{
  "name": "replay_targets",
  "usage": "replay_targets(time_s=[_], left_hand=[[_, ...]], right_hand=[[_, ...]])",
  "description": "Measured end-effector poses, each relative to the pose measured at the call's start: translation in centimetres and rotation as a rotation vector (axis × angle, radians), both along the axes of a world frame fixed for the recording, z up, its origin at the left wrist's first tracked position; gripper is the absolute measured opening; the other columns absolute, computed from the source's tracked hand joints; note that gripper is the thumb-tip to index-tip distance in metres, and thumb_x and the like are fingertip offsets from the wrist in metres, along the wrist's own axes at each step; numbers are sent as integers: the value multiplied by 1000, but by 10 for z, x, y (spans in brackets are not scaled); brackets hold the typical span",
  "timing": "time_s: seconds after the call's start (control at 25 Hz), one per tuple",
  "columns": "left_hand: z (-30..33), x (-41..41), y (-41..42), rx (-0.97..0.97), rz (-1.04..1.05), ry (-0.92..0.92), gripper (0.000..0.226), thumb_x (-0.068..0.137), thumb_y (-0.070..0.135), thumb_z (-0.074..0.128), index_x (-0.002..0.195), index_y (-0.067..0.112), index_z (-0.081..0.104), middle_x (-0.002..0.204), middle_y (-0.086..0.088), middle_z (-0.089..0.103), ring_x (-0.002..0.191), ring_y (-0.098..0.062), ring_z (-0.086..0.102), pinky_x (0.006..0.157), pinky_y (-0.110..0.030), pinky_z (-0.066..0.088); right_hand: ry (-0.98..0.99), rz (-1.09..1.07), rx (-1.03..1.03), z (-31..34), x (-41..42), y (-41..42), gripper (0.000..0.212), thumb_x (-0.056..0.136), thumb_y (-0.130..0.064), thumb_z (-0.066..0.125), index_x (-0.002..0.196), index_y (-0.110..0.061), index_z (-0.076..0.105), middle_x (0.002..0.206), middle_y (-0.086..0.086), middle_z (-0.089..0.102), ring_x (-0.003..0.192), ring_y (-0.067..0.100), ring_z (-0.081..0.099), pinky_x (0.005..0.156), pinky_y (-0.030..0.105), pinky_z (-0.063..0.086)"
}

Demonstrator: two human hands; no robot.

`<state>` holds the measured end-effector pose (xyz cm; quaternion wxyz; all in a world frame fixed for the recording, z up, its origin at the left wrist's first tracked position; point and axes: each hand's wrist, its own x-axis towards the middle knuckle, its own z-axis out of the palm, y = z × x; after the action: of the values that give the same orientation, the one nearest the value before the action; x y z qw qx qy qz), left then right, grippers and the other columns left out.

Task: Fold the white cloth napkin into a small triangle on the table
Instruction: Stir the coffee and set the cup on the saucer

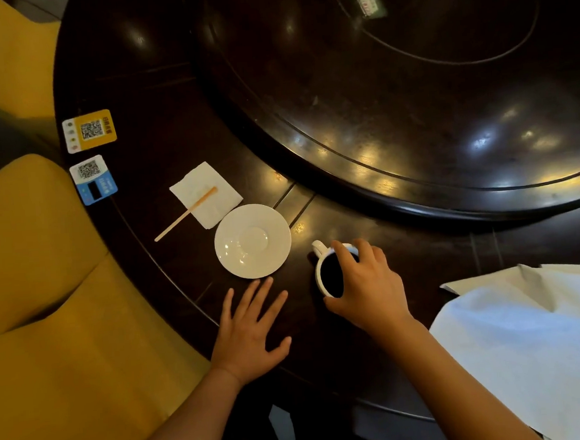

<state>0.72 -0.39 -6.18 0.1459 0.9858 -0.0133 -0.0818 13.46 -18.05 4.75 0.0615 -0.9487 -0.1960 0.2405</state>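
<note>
my left hand point(248, 332) flat on table point(160, 153), fingers apart, holding nothing | my right hand point(365, 290) fingers clamped on rim of white cup point(327, 275) of dark drink | white cloth napkin point(537, 343) spread at table's right edge, untouched | beyond: empty saucer point(252, 241), paper napkin point(206, 194) with stir stick point(185, 214)

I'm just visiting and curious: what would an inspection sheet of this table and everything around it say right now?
Surface: dark round table with raised turntable.
Job's things: white cloth napkin at right edge, one corner folded over.
Clutter: saucer; paper napkin under wooden stick; two code cards.
Hands: left hand flat on table, open; right hand, fingers gripping cup of dark drink by its rim.
Cables: nothing seen.
Surroundings: yellow seats.
</note>
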Motion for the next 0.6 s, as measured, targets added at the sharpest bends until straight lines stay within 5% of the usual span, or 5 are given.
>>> replay_targets(time_s=[0.6], left_hand=[[-5,-1,1,40,-12,14,80,75,62,47,145,29,27,152,-5,20,141,-24,17,106,-56,14]], right_hand=[[-131,195,123,13,29,102,92,70,-51,70,142,-24,20,142,9,30,128,28,29,85,38,47]])
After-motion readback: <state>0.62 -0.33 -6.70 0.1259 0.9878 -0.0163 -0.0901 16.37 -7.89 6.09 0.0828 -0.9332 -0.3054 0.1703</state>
